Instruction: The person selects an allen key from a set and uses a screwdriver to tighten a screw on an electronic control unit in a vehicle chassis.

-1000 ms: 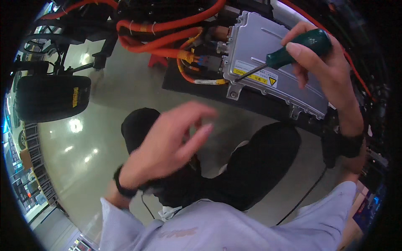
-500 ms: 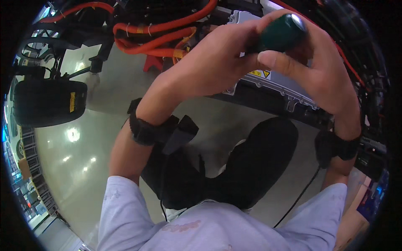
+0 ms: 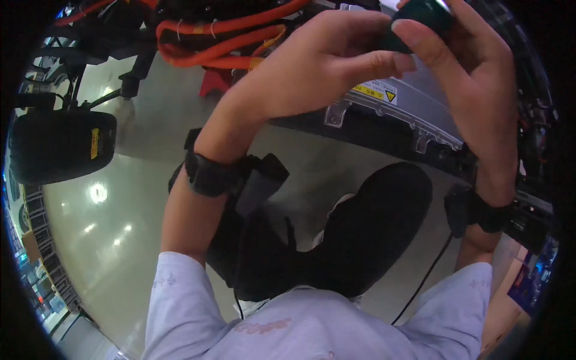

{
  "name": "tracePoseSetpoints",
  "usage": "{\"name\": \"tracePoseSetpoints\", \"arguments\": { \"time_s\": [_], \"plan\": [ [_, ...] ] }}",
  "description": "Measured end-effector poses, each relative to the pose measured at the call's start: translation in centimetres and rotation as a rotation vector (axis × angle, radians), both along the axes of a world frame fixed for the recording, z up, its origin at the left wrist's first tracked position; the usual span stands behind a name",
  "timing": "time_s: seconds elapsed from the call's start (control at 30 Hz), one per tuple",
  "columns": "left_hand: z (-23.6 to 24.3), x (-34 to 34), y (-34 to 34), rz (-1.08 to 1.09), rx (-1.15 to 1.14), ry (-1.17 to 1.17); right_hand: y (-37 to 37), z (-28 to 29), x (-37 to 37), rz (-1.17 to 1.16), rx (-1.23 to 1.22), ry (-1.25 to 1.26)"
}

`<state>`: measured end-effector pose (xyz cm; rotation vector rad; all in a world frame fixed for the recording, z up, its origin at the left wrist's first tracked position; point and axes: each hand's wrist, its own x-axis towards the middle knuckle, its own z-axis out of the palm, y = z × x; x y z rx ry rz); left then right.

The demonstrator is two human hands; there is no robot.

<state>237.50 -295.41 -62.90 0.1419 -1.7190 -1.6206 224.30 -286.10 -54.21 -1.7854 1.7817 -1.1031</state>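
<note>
A dark green, rounded, handle-like object (image 3: 427, 17) with a shiny silver end is held at the top of the view. My right hand (image 3: 474, 78) closes round it, thumb pressed along its near side. My left hand (image 3: 324, 66) meets the object from the left. Its fingers curl behind the object and are partly hidden, while its thumb stretches out below. Under both hands lies a silver-grey metal housing (image 3: 414, 111) with a ribbed, bolted edge and a yellow warning label (image 3: 375, 92). The lower part of the green object cannot be seen.
Thick orange cables (image 3: 210, 54) loop at the upper left beside a red stand (image 3: 214, 82). A black tyre (image 3: 63, 147) is at the far left. Black straps with small boxes (image 3: 210, 174) sit on my wrists, trailing thin cords. My knees (image 3: 390, 207) are bent below the housing.
Both hands and the green object have shifted upward and slightly right in view. My left thumb now extends into sight below the object. More of the housing and its label shows.
</note>
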Motion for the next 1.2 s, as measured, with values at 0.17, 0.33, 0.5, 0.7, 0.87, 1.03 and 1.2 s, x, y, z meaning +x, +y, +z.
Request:
{"name": "tracePoseSetpoints", "arguments": {
  "time_s": [0.17,0.33,0.5,0.7,0.87,1.03,1.2],
  "plan": [
    [-1.3,0.0,-0.9,-0.297,0.001,0.145,0.3,-1.3,0.8,-0.032,-0.104,0.051],
    [2.8,2.9,-2.5,-0.431,0.06,-0.168,0.6,-0.6,0.5,0.006,-0.01,0.164],
    [2.4,2.3,0.4,-0.144,-0.154,-0.136,1.8,1.1,-3.0,0.083,0.059,0.443],
    [2.7,2.8,-0.2,-0.175,-0.023,-0.132,1.5,0.9,-1.4,0.116,0.097,0.283],
    [2.0,2.2,-0.1,-0.063,-0.049,-0.255,1.9,2.6,-1.5,-0.019,0.296,0.296],
    [-0.1,1.6,-0.5,0.169,-0.325,0.059,0.5,0.8,0.0,-0.099,0.085,0.336],
    [0.1,1.2,-0.7,0.136,-0.265,0.028,0.4,1.9,-0.2,0.048,0.077,0.379]
  ]
}}
